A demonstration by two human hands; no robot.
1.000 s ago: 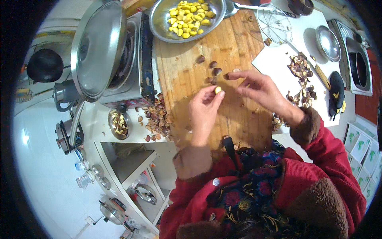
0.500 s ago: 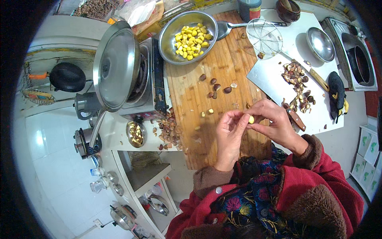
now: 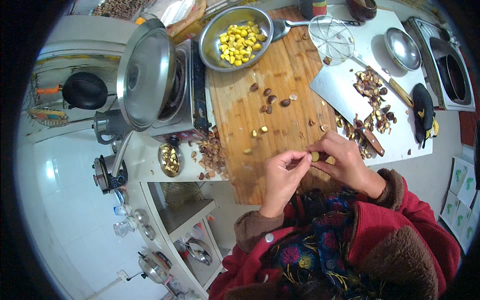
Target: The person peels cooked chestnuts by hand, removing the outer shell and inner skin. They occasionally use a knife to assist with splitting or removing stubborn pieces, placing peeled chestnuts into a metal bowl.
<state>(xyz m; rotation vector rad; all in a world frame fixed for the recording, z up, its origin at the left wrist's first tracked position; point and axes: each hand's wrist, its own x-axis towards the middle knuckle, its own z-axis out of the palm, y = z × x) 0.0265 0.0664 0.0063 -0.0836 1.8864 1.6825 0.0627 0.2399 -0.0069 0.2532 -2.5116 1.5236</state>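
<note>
Over the near part of the wooden cutting board [image 3: 235,115], my two hands meet at the fingertips around a small peeled chestnut [image 3: 315,156]. My right hand [image 3: 345,162] pinches it between thumb and fingers. My left hand [image 3: 284,177] is closed too, its thumb and forefinger pressed against the chestnut's left side. Several brown unpeeled chestnuts [image 3: 285,103] lie farther off on the board, and two pale yellow pieces [image 3: 263,129] sit nearer. At the board's far left corner a steel bowl [image 3: 206,47] holds many yellow peeled chestnuts [image 3: 242,42].
A cleaver [image 3: 345,95] lies right of the board beside piled shells [image 3: 375,92]. Left stand a gas stove [image 3: 192,100] and a large lidded pan [image 3: 145,80]. Shells [image 3: 212,155] and a glass jar [image 3: 170,160] edge the left side. A wire skimmer [image 3: 331,37] lies far right.
My left hand has shifted slightly left and down, and my right hand a little down. The chestnut stays between my fingertips. The whole view has tilted slightly.
</note>
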